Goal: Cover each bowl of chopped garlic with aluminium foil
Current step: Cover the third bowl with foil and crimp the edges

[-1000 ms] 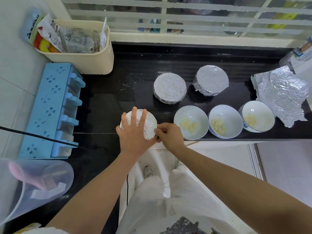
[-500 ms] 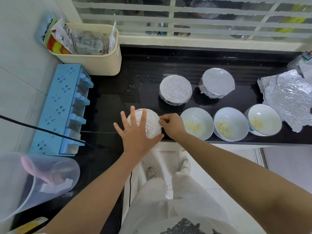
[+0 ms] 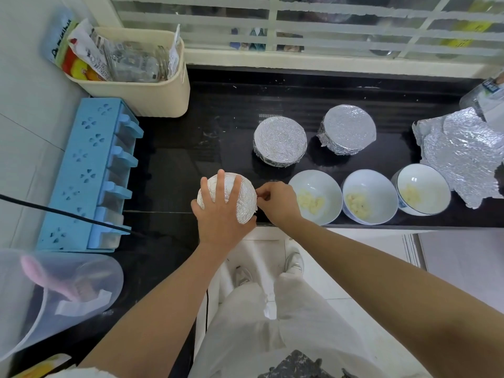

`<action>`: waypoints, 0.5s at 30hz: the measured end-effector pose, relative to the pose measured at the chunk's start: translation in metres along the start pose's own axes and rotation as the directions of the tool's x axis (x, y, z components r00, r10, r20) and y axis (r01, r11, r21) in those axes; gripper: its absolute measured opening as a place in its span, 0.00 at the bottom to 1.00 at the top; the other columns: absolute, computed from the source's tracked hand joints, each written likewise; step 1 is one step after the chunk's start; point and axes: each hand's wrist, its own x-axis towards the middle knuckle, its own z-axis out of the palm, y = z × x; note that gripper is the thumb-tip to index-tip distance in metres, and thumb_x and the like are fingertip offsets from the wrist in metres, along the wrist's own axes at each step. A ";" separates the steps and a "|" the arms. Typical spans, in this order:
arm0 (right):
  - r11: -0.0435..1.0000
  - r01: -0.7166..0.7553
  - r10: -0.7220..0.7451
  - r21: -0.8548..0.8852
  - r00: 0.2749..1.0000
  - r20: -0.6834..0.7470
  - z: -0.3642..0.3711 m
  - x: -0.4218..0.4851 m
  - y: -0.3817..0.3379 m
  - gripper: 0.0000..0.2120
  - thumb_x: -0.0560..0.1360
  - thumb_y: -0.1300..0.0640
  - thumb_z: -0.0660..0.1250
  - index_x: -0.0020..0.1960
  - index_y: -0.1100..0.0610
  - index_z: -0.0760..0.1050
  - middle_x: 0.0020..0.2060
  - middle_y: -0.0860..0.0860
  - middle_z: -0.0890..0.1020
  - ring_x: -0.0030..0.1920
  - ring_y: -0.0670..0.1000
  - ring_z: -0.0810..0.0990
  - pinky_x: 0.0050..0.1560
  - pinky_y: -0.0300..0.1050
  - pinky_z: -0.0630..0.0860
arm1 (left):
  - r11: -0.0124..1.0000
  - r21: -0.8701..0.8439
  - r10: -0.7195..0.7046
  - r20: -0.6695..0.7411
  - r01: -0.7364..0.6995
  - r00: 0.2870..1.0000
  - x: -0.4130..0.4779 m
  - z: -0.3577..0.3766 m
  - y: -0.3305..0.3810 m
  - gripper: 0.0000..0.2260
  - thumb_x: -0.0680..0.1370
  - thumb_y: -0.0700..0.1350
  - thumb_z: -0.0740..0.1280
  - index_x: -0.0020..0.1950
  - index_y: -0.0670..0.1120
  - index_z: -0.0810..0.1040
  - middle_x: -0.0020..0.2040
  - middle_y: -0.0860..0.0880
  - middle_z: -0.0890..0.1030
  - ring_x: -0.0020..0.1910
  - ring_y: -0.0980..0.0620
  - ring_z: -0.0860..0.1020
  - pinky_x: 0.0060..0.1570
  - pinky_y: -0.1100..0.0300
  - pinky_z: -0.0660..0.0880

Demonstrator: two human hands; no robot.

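1. Fingers [image 3: 219, 184] of our left hand [image 3: 218, 214] are spread flat over the foil top of the bowl we are wrapping [image 3: 240, 197], which sits at the near edge of the black counter [image 3: 191, 148].
2. Our right hand [image 3: 278, 200] touches the right side of this bowl; its fingertips [image 3: 259, 192] pinch the foil edge against the rim.
3. Two covered bowls [image 3: 280, 140] [image 3: 347, 128] stand farther back, both already closed with foil.
4. Three open bowls [image 3: 316, 196] [image 3: 369, 196] [image 3: 421, 192] stand in a row to the right, each with a little pale chopped garlic [image 3: 311, 204] inside.
5. We judge the task about half done: two finished, one nearly finished, three left.
6. Loose foil sheets [image 3: 463, 156] lie at the far right, ready for them.
7. On the left, a cream tub [image 3: 152, 96] holds packets and a jar.
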 end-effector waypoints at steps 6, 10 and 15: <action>0.994 0.008 -0.010 -0.106 1.000 -0.022 0.000 0.000 0.001 0.06 0.72 0.63 0.64 0.40 0.57 0.80 0.36 0.50 0.81 0.40 0.53 0.78 0.42 0.48 0.77 | 1.000 -0.003 0.003 -0.017 -0.003 1.000 0.000 0.003 0.000 0.42 0.68 0.68 0.67 0.78 0.53 0.61 0.79 0.42 0.59 0.73 0.32 0.61 0.56 0.36 0.70; 0.996 -0.069 0.073 0.053 0.995 -0.068 0.006 -0.005 0.002 0.08 0.70 0.64 0.64 0.37 0.61 0.81 0.34 0.51 0.83 0.36 0.52 0.78 0.38 0.44 0.75 | 1.000 0.008 0.004 -0.022 -0.003 1.000 0.000 0.002 0.000 0.41 0.68 0.68 0.66 0.77 0.53 0.61 0.79 0.42 0.59 0.73 0.32 0.61 0.56 0.36 0.71; 0.908 -0.202 0.225 0.367 0.974 -0.020 0.011 -0.017 0.003 0.13 0.70 0.65 0.63 0.29 0.59 0.79 0.25 0.48 0.80 0.27 0.45 0.68 0.32 0.44 0.72 | 1.000 0.009 0.014 -0.015 -0.014 1.000 0.000 0.002 0.000 0.40 0.69 0.68 0.65 0.77 0.53 0.61 0.79 0.43 0.58 0.74 0.33 0.60 0.57 0.36 0.70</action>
